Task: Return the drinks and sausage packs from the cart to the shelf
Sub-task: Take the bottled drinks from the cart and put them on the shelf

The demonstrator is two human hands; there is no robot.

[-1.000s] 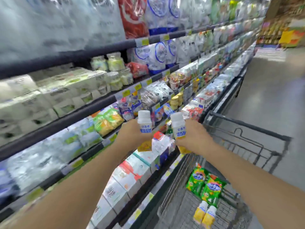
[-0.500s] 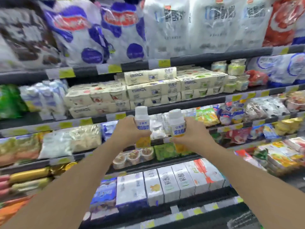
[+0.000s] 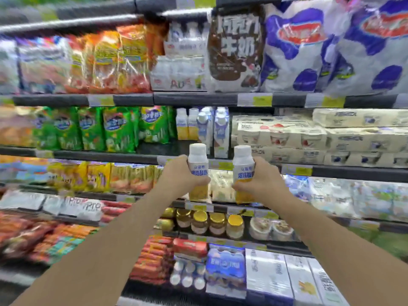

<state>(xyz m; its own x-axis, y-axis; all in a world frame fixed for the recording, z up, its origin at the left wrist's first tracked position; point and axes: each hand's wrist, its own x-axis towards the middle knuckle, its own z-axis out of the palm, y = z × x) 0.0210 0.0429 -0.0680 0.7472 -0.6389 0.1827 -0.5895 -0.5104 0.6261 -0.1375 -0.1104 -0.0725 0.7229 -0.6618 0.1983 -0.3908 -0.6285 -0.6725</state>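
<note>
My left hand [image 3: 176, 173] grips one white-and-yellow drink bottle [image 3: 198, 160] with a white cap, held upright. My right hand [image 3: 262, 177] grips a second bottle of the same kind [image 3: 243, 162], also upright. Both bottles are in front of the shelf rail [image 3: 220, 164], just below a row of matching white-and-yellow bottles [image 3: 186, 124] standing on the shelf above. Green sausage packs [image 3: 114, 129] hang to the left of that row. The cart is out of view.
White-and-blue cartons [image 3: 220, 131] stand right of the matching bottles, then stacked cream yoghurt boxes [image 3: 320, 138]. Large milk bags [image 3: 293, 47] fill the top shelf. Gold-lidded jars [image 3: 207, 224] and red sausages [image 3: 154, 259] sit lower down.
The view has swung left along the shelves, away from the cart. Both hands still hold their bottles, now in front of the section with the matching bottles.
</note>
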